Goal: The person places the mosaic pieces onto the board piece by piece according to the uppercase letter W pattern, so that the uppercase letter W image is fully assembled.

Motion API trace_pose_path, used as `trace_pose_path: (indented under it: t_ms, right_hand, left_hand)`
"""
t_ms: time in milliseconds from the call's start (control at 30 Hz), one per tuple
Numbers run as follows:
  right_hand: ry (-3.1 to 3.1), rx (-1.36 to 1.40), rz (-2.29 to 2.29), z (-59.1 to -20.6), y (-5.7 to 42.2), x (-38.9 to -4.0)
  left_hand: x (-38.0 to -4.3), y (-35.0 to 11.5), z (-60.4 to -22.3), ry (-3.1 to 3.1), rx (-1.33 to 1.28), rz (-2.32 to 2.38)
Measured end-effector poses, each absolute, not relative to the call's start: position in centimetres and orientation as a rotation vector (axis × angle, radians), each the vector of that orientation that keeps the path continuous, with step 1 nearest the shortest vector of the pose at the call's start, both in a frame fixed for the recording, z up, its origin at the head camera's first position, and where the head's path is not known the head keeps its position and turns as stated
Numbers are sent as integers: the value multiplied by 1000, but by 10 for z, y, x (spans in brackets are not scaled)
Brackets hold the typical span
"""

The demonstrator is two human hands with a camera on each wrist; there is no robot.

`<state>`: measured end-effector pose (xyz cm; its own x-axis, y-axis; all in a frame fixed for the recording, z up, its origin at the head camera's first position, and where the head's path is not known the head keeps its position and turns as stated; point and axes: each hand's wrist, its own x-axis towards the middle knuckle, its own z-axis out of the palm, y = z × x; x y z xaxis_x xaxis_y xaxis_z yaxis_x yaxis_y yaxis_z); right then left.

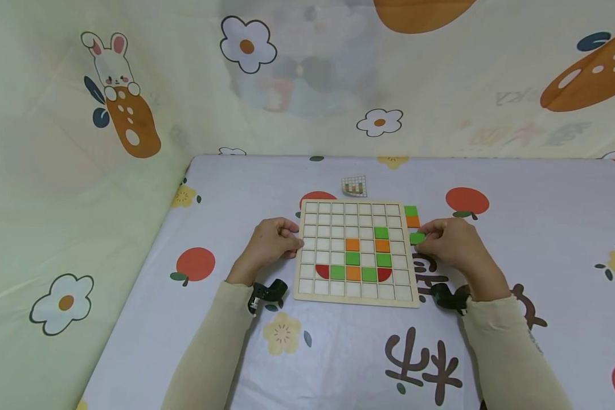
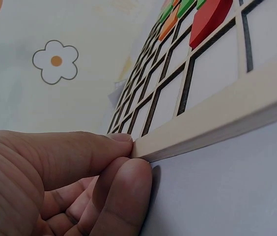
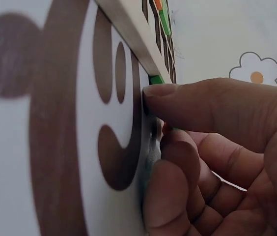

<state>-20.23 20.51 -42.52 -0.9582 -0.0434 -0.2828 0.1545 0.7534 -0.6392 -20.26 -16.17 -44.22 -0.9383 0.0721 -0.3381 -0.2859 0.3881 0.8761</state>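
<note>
A wooden grid board (image 1: 359, 303) lies flat on the table. Its cells hold several green and orange square tiles (image 1: 352, 258), flanked in the lower row by two red rounded pieces (image 1: 322, 271). At the board's left edge, my left hand (image 1: 274, 242) grips the rim (image 2: 217, 128) between thumb and index finger. Just off the right edge, my right hand (image 1: 448, 242) pinches a green tile (image 1: 417, 238). In the right wrist view only a small part of that green tile (image 3: 156, 79) shows past the thumb.
A green tile (image 1: 411, 210) and an orange tile (image 1: 413, 222) lie against the board's upper right edge. Behind the board is a small card with a grid picture (image 1: 354, 186). The printed tablecloth (image 1: 236, 228) meets a patterned curtain (image 1: 307, 131) at the back and left.
</note>
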Motion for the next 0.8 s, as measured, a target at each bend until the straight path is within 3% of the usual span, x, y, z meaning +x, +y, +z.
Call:
trace_pose_path:
  t_ms: [800]
  right_hand:
    - [2671, 64, -1093, -418, 197, -199]
  left_hand:
    - [-204, -163, -444, 2325, -174, 1566]
